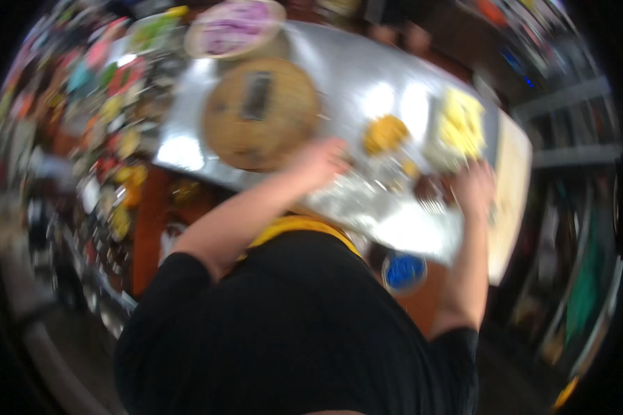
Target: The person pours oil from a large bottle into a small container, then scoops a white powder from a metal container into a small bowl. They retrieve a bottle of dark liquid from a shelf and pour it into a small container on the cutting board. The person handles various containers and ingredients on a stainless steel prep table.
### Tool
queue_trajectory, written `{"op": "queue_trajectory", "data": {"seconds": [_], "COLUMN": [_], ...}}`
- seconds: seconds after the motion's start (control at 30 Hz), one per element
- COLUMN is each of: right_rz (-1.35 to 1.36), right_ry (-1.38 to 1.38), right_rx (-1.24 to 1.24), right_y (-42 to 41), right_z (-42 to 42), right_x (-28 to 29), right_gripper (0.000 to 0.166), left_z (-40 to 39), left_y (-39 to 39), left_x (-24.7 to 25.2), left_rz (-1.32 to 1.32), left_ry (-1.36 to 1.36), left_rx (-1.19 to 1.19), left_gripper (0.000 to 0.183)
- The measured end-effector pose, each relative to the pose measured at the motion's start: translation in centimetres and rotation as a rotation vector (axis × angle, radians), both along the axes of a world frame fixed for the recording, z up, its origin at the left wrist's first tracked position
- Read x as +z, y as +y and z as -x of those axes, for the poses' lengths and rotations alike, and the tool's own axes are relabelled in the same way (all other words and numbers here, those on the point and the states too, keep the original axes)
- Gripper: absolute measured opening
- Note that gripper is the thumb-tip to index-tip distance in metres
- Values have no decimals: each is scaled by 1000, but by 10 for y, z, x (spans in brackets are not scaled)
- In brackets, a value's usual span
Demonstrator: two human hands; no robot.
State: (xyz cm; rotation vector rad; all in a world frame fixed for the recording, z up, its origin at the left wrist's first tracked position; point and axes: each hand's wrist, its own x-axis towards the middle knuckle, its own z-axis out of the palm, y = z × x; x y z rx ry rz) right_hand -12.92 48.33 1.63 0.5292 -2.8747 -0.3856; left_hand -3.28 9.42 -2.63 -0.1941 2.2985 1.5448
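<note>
The picture is blurred by motion. My left hand (326,162) is over the metal tabletop (342,67), beside clear plastic film or bags (348,199); whether it holds any of it I cannot tell. Right of it lies an orange-yellow heap of food (386,136). My right hand (474,188) is at the near edge of a container of pale yellow food pieces (461,124), close to a dark reddish item (432,189). Its fingers are too blurred to show a grip. A round wooden board (265,116) with a dark rectangular object (257,96) on it lies left of my left hand.
A bowl of purple and white pieces (236,26) stands at the back left, near a container of green food (150,33). A pale wooden board (511,192) is at the right edge. A blue item (405,271) sits below the table edge. Another person's hands (400,37) show behind.
</note>
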Motion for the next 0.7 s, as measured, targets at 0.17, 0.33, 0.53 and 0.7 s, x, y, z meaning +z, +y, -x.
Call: {"op": "queue_trajectory", "data": {"seconds": [0.17, 0.33, 0.53, 0.7], "right_rz": [378, 244, 286, 926], "right_ry": [-323, -110, -108, -271], "right_rx": [47, -125, -250, -281], "right_y": [6, 36, 34, 59], "right_z": [8, 33, 33, 48], "right_x": [35, -9, -11, -9], "right_gripper": [31, 36, 35, 35], "left_z": [25, 12, 10, 14], "left_y": [17, 5, 6, 4], "left_x": [-5, -10, -10, -19], "left_rz": [461, 511, 531, 497], "left_ry": [326, 328, 309, 288], "left_rx": [-261, -266, -239, -236], "left_gripper": [22, 24, 33, 33]}}
